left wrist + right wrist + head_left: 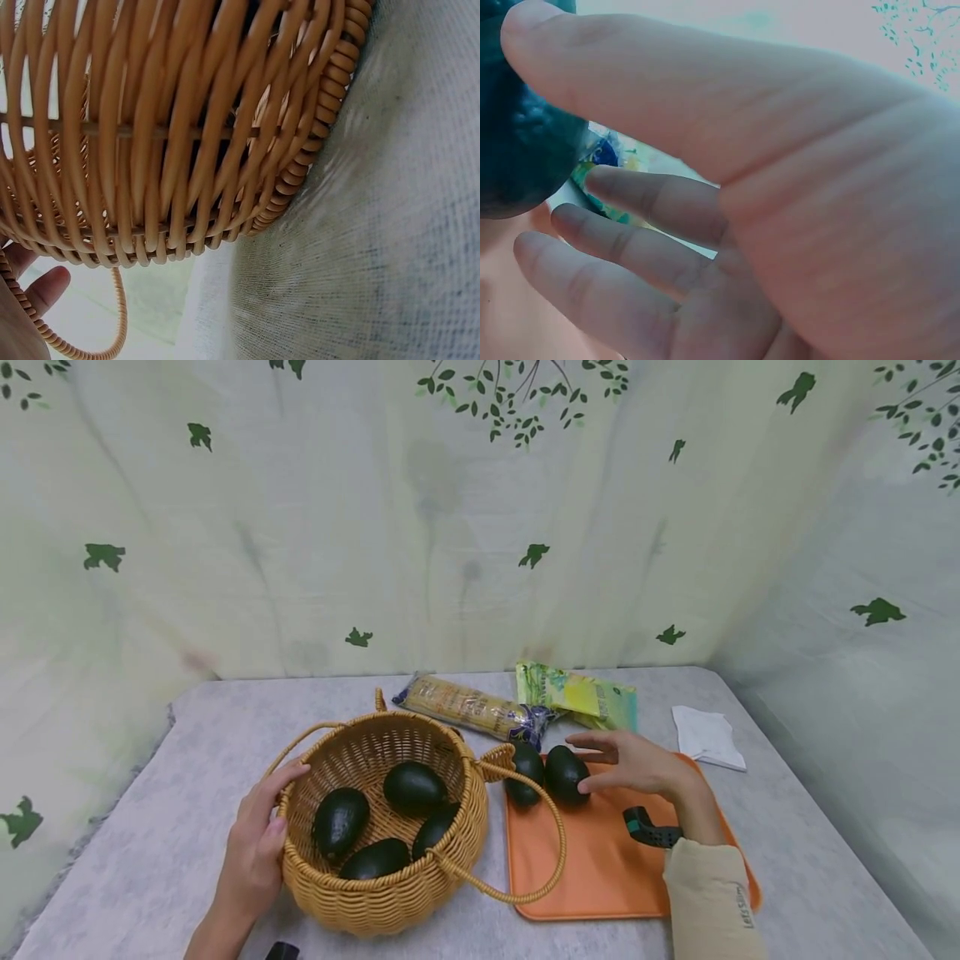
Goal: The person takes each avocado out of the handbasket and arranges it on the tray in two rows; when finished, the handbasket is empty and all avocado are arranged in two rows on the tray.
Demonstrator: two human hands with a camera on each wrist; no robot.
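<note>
A round wicker basket (pixel 390 902) with looped handles stands tilted towards me, several dark green avocados (pixel 414 788) inside it. My left hand (pixel 255 843) grips the basket's left rim, fingers over the edge and thumb lower on the side. In the left wrist view the woven wall (pixel 165 127) fills most of the picture. On the orange tray (pixel 592 868) two more avocados lie side by side at the far left corner. Around the right-hand avocado (pixel 564 774) reaches my right hand (pixel 630 764), its thumb tip (pixel 532 22) overlapping the fruit and its other fingers loosely extended.
Behind the basket lies a long clear packet of pale yellow food (pixel 472 706), beside a green and yellow packet (pixel 577 693). A white tissue-like packet (pixel 707 737) rests to the tray's upper right. One basket handle (pixel 558 843) hangs over the tray's left edge.
</note>
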